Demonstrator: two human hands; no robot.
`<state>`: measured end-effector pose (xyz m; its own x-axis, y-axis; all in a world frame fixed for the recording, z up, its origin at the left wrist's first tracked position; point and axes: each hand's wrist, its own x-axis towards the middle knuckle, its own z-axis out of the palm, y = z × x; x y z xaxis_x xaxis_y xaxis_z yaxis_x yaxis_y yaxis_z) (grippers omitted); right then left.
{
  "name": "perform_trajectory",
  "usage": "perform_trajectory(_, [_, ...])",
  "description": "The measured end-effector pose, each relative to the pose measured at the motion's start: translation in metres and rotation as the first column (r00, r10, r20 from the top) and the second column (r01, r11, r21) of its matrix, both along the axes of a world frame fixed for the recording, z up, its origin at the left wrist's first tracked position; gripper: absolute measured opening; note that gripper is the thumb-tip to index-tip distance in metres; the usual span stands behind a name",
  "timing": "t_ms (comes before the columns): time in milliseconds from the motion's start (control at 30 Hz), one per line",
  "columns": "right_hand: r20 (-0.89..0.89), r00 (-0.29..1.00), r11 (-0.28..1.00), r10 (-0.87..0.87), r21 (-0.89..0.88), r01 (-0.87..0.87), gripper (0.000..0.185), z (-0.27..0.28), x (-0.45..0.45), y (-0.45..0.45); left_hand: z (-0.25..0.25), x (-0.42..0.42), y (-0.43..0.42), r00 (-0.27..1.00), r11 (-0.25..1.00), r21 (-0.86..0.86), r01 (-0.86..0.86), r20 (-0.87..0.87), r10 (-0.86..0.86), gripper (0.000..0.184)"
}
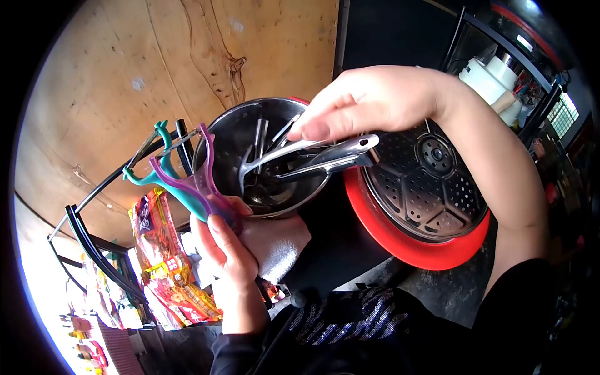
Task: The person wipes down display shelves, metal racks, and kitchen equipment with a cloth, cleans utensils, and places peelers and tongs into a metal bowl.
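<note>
My left hand (228,250) is wrapped round the handles of two peelers, one purple (209,156) and one teal (164,175), their heads pointing up. A pale cloth (278,247) lies beside its fingers. My right hand (359,103) pinches the end of a silver metal utensil (275,155) over a steel bowl (234,119). Inside the bowl are several metal utensils, one with a thick silver handle (350,148) resting across the rim. The fingers of my right hand partly hide the bowl's far edge.
On the right, a perforated steel steamer tray (419,194) sits in a red basin (406,250). Colourful food packets (169,269) are at the left beside a black rack (87,234). A wooden panel (144,62) stands behind. White appliances (490,78) are on a shelf at the upper right.
</note>
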<state>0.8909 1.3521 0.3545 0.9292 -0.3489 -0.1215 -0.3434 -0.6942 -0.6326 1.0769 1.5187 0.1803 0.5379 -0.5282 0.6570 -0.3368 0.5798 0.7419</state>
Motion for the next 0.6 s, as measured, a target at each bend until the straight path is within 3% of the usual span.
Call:
perform_trajectory(33, [0.017, 1.0, 0.989, -0.003, 0.147, 0.0, 0.081, 0.002, 0.003, -0.002, -0.005, 0.009, 0.004, 0.996, 0.997, 0.036, 0.075, 0.043, -0.077, 0.038])
perform_trajectory(67, [0.009, 0.998, 0.946, -0.062, 0.318, 0.056, 0.079, -0.003, 0.008, -0.011, -0.006, 0.009, 0.003, 0.996, 0.996, 0.029, 0.082, 0.025, -0.083, 0.037])
perform_trajectory(133, [0.001, 1.0, 0.968, -0.003, 0.252, 0.003, 0.049, -0.007, 0.028, -0.031, -0.007, 0.006, 0.003, 0.995, 0.995, 0.011, 0.095, -0.011, -0.095, 0.036])
perform_trajectory(200, [-0.104, 0.983, 0.961, 0.148, -0.22, -0.168, 0.037, -0.017, 0.052, -0.05, -0.008, 0.006, 0.002, 0.993, 0.993, -0.019, 0.113, -0.032, -0.114, 0.033])
perform_trajectory(300, [-0.055, 0.893, 0.79, 0.447, -0.443, -0.423, 0.044, -0.052, 0.09, -0.08, -0.009, 0.007, 0.005, 0.995, 0.995, 0.017, 0.096, -0.041, -0.095, 0.031])
perform_trajectory(400, [-0.182, 0.883, 0.648, 0.433, -0.618, -0.445, 0.045, -0.065, 0.104, -0.072, -0.008, 0.01, 0.004, 0.996, 0.997, 0.0, 0.082, 0.036, -0.082, 0.028])
perform_trajectory(433, [-0.292, 0.876, 0.51, 0.384, -0.724, -0.465, 0.046, -0.067, 0.104, -0.069, -0.003, 0.008, 0.006, 0.994, 0.994, -0.002, 0.107, 0.017, -0.107, 0.027])
perform_trajectory(567, [-0.29, 0.899, 0.471, 0.328, -0.775, -0.422, 0.022, -0.04, 0.088, -0.058, -0.002, 0.012, 0.008, 0.986, 0.986, 0.031, 0.166, 0.013, -0.167, 0.023])
perform_trajectory(600, [-0.284, 0.911, 0.483, 0.3, -0.778, -0.402, 0.024, -0.029, 0.082, -0.056, -0.002, 0.012, 0.008, 0.983, 0.983, 0.03, 0.183, 0.005, -0.183, 0.023])
